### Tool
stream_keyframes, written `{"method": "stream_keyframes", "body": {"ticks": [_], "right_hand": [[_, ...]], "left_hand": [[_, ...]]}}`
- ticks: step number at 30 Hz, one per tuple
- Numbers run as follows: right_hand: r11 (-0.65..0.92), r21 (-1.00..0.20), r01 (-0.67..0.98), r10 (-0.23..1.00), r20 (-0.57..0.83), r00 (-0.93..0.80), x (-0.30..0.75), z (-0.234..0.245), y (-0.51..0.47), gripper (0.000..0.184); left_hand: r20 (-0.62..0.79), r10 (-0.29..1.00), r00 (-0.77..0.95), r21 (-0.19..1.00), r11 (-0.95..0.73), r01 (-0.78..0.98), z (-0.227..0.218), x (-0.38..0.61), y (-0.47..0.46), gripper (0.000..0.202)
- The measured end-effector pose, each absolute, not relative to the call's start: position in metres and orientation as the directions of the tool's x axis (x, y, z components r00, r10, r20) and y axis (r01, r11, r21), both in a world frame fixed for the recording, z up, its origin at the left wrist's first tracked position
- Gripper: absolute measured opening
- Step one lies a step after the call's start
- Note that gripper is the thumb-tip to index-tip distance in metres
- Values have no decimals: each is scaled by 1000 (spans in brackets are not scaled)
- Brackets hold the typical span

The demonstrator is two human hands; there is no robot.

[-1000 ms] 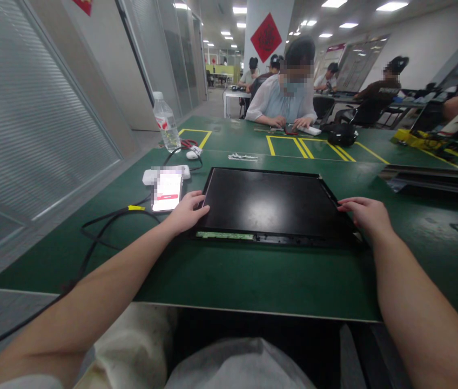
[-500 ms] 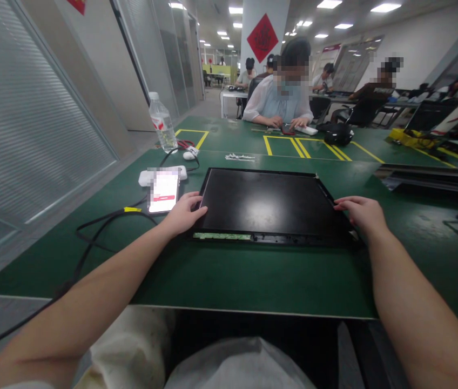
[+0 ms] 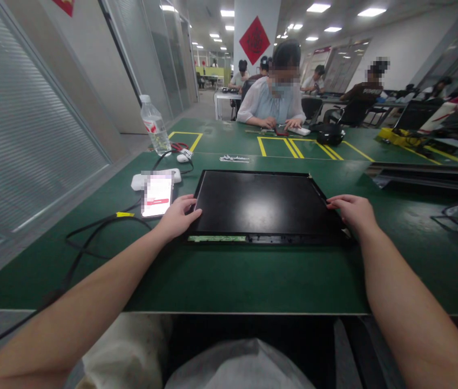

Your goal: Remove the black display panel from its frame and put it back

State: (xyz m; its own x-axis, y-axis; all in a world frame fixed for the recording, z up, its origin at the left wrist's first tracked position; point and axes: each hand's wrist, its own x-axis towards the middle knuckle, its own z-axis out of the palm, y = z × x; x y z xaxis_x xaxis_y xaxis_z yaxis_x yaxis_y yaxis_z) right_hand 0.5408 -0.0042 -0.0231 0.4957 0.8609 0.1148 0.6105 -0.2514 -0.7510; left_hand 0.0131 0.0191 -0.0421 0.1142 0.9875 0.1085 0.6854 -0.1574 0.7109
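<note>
A black display panel [image 3: 257,205] lies face up on the green table, in a dark frame with a green circuit strip [image 3: 216,238] along its near edge. My left hand [image 3: 179,215] grips the panel's left edge, thumb on top and the other fingers partly hidden at the side. On the right edge, my right hand [image 3: 352,210] holds the frame between thumb and fingers; the undersides of the fingers are out of sight. A lit phone [image 3: 157,195] lies just left of my left hand, against a white device [image 3: 139,181].
A water bottle [image 3: 155,127] stands at the back left near a small white object [image 3: 184,155] and black cables [image 3: 91,237]. Dark flat panels [image 3: 427,181] lie at the right. Across the table [image 3: 249,286] a person [image 3: 271,102] works with both hands.
The whole view has shifted slightly, so things appear a little further left. Both hands stay on the panel's edges.
</note>
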Motion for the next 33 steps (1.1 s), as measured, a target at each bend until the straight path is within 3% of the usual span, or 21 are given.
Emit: {"method": "stream_keyframes", "body": {"ticks": [3,11,33], "right_hand": [[-302,-793,529,820,66,568,533,-18,-7,30],[-276,-804,527,816,94,571,528,-15,-8,26],[-312,-806,503,814,46,579,532,-15,-8,29]], "left_hand": [[121,985,125,664,-174,728,-40,14,18,53],[139,979,150,580,-203,789,-39,15,19,50],[130,982,140,577,-190,794,-38,16,17,52]]}}
